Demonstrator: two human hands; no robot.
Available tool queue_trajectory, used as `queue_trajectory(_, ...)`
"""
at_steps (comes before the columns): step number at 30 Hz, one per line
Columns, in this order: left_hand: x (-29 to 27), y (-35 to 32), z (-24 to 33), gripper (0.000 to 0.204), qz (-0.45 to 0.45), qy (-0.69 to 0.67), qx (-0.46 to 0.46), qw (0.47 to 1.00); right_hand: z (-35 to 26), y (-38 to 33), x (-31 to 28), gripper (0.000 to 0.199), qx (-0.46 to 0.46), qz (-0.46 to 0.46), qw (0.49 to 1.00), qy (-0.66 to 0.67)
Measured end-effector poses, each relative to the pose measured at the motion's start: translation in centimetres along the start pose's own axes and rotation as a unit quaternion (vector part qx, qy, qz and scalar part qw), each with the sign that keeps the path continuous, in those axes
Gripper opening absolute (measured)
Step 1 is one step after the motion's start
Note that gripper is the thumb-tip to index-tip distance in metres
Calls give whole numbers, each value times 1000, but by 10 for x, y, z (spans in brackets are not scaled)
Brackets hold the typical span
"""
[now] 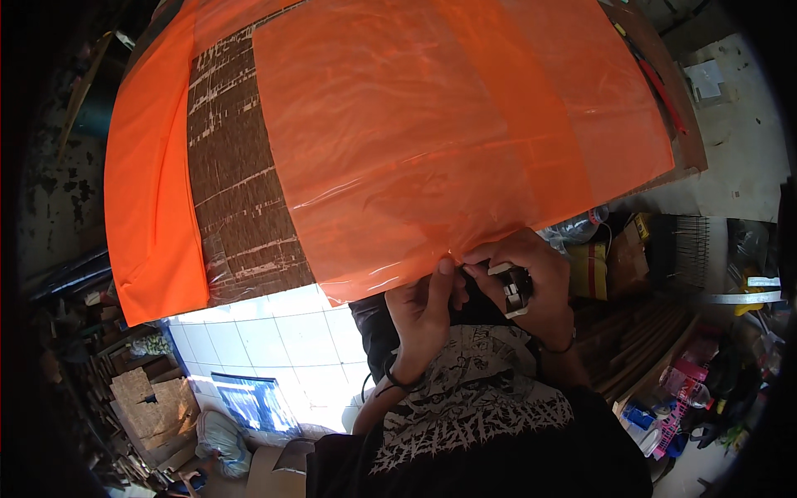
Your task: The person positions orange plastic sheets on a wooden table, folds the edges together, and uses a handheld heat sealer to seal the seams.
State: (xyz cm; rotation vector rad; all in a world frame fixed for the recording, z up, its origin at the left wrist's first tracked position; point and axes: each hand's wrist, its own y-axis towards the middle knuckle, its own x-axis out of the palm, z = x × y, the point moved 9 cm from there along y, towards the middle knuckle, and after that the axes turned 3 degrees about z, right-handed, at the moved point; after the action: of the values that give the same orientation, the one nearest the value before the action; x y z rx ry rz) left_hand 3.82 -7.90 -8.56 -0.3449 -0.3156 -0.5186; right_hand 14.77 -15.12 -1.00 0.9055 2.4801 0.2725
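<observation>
A large see-through orange plastic sheet (398, 158) covers much of the worn brown board in front of me. My left hand (422, 314) pinches the near edge of this sheet, thumb on top. Close beside it on the right, my right hand (540, 278) has its fingers curled round a small black and silver object with pale edges (513, 289), whose kind I cannot make out. The right fingertips also meet the sheet's edge. Bright orange cloth (154, 216) lies along the board's left side, with a strip of bare board (241, 166) between the two.
A long red-handled tool (662, 93) rests at the board's right edge. Below right are a clear plastic bottle (581, 222), cardboard and a pink basket (677, 407) of odds and ends. Wood scraps (149, 407) and a stuffed plastic bag (220, 444) stand at the lower left.
</observation>
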Motion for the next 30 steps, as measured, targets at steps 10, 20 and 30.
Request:
queue_trajectory(10,-1,-3,7,27,-29,56,-32,997,-6,0,3,30,-87,11,996,-21)
queue_trajectory(20,42,-37,134,27,-19,509,496,703,-23,24,-5,30,-35,-20,998,-49)
queue_trajectory(30,46,7,126,19,-75,541,439,714,-32,40,-9,30,-67,-4,998,14)
